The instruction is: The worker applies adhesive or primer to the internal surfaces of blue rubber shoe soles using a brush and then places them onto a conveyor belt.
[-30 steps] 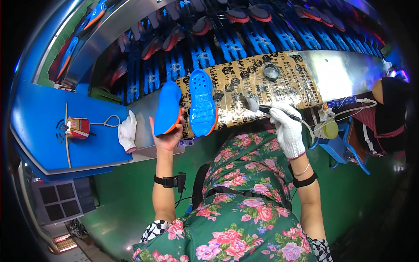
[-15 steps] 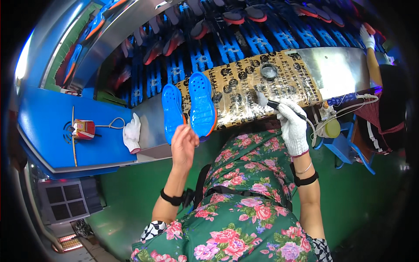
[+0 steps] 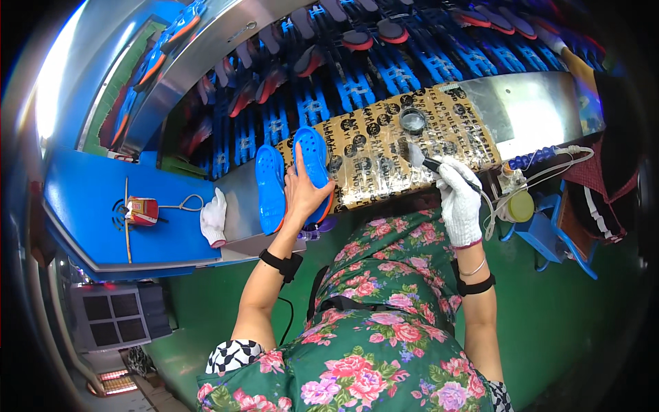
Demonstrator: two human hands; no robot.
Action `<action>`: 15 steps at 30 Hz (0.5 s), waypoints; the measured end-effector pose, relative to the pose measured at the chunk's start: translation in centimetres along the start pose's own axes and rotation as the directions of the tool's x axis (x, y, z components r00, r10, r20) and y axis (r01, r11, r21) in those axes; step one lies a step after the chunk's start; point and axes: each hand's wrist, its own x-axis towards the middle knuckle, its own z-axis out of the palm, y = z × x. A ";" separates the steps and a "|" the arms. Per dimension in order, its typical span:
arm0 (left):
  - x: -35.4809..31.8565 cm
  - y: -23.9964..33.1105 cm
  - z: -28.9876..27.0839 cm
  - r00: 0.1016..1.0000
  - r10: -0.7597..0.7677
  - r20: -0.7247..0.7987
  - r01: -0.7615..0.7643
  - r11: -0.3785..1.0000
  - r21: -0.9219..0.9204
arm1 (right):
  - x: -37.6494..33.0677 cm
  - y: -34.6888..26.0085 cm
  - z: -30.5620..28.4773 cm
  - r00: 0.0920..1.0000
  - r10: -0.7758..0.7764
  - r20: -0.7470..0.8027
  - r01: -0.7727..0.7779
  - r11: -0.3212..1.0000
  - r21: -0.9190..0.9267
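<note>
My bare left hand (image 3: 305, 196) spans the right one of two blue shoe soles, thumb at its right edge and fingers along its left edge. This blue shoe sole (image 3: 313, 152) has holes at its far end and an orange rim. Close beside it on the left lies the other blue shoe sole (image 3: 271, 189). In a white knit glove, my right hand (image 3: 458, 199) grips a brush (image 3: 431, 164) with a dark handle and pale bristles. The bristles are over the tape-covered cardboard (image 3: 371, 161), nearer than a small round dish (image 3: 412, 121).
Behind the cardboard runs a rack of blue holders (image 3: 401, 79) with several dark, red-edged soles. At left, a white glove (image 3: 213, 218) and a small red box (image 3: 143, 211) lie on a blue surface (image 3: 82, 213). A yellow-lidded container (image 3: 522, 206) and cables are at right, near another person's arm (image 3: 585, 86).
My left hand has moved forward from the near end of the soles onto the right sole. My right hand still holds the brush in nearly the same place.
</note>
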 end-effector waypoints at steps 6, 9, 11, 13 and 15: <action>0.8 -1.6 -1.1 0.995 -0.103 -0.017 0.103 0.995 -0.009 | 1.1 0.3 1.1 1.000 -0.001 -0.005 0.001 0.999 -0.037; 1.0 -2.2 -1.3 0.989 -0.150 0.001 0.150 0.988 0.022 | 2.5 1.1 0.7 0.999 0.028 0.021 -0.028 0.999 -0.036; 0.9 -2.2 -1.6 0.993 -0.121 -0.003 0.121 0.992 0.045 | 3.2 1.5 0.7 1.000 0.025 0.018 -0.024 0.998 -0.059; 0.4 -2.0 -2.2 0.997 -0.071 -0.010 0.071 0.997 0.036 | 3.2 1.6 0.4 1.000 0.018 0.004 -0.018 0.997 -0.075; 0.2 -0.8 -4.3 1.000 0.010 -0.014 -0.009 0.999 0.053 | 3.3 1.7 -0.1 1.000 -0.005 0.010 0.006 0.996 -0.093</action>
